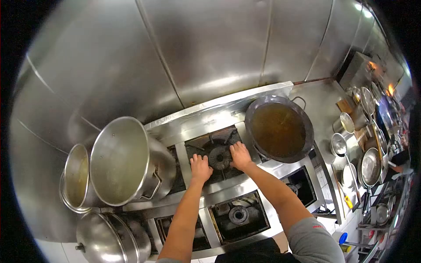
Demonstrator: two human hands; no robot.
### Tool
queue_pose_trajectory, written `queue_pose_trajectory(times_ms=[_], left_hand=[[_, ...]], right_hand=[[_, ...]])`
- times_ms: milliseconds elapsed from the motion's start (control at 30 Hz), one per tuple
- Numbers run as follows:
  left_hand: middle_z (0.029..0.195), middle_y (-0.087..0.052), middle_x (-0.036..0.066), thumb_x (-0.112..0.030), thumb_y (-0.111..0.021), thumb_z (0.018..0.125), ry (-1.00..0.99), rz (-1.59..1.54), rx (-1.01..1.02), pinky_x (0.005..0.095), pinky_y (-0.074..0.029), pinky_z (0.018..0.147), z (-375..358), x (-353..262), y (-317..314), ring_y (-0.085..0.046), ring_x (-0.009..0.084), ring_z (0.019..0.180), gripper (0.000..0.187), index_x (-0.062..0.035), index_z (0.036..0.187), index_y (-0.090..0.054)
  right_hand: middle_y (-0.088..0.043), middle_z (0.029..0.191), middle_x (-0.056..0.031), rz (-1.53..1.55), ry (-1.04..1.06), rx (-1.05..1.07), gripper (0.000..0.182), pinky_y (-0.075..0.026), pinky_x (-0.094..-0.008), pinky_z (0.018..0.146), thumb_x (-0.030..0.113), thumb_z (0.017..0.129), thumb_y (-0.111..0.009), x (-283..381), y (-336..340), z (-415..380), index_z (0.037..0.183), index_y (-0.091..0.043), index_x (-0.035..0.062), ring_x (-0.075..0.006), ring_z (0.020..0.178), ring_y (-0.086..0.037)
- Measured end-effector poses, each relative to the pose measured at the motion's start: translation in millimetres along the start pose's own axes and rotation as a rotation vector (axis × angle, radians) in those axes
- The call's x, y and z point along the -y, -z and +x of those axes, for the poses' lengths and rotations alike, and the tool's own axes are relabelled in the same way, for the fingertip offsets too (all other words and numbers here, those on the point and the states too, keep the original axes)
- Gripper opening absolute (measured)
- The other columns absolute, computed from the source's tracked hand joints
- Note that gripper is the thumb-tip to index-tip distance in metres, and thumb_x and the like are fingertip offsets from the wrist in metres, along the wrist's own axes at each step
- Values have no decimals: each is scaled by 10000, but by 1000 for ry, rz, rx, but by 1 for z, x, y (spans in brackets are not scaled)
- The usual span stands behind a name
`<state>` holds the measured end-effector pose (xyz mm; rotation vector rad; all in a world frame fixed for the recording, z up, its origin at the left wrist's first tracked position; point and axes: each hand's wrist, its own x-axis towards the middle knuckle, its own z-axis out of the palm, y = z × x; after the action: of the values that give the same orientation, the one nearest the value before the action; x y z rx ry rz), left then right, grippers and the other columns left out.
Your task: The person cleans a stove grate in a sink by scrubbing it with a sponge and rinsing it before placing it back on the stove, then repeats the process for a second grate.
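Both my hands are at the back middle burner of a steel gas stove. Toward its left side, my left hand [201, 168] has its fingers curled over the black burner grate [212, 143]. My right hand [240, 155] grips the same grate at its right side, fingers bent down around the edge. The round burner head [219, 158] shows between the two hands. Just right of my right hand stands a wide dark wok [255, 115] holding brown liquid. A tall steel stockpot [164, 164] with cloudy liquid is left of my left hand.
A smaller pot [70, 168] and a lidded pot [100, 239] stand at far left. Nearer me is a front burner [238, 215]. Ladles [339, 144], pans [371, 166] and small pots crowd the right counter. A steel wall [219, 44] rises behind.
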<state>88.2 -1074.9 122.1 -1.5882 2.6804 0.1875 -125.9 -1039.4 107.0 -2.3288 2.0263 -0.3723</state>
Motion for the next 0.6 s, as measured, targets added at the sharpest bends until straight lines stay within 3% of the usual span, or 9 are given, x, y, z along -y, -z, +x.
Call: queue_pose_trajectory(times_ms=[367,467,533,567,600], left_hand=[[1084,-529,187,-215,-723,730,29,-61,-97,449,-351,926,17,10,-32,-441,345,1092,409,11,1046,-598],[1115,-504,199,-299,-730,787,27,-68,-57,482,-343,950,12,18,-27,-428,359,1107,449,8,1065,-556],[1210,-493,207,-390,-708,840,-22,-210,-14,497,-333,1003,10,20,-24,-400,383,1189,566,-1,1206,-522],[1210,-493,207,-390,-708,840,-1,-207,-3,497,-333,1003,0,19,-24,-400,383,1189,566,-1,1206,-522],[1261,-480,202,-413,-686,860,-29,-271,-153,500,-325,1028,-13,17,-20,-372,385,1236,598,-11,1261,-498]], right_hand=[[-565,1239,-120,113,-25,9,719,-362,-419,1041,227,587,-867,-10,-24,6,1212,-581,17,-320,1232,-440],[-562,1260,-121,111,-27,-2,741,-356,-414,1050,228,587,-869,-7,-24,10,1232,-573,14,-319,1245,-436],[-561,1264,-122,106,-39,23,753,-353,-412,1054,230,588,-869,-6,-25,6,1243,-567,14,-318,1250,-436],[-563,1260,-124,86,-47,47,764,-357,-413,1051,242,591,-869,-6,-26,7,1251,-560,14,-318,1250,-435],[-565,1256,-125,68,-56,72,775,-360,-415,1048,255,593,-869,-6,-27,9,1260,-552,14,-319,1251,-435]])
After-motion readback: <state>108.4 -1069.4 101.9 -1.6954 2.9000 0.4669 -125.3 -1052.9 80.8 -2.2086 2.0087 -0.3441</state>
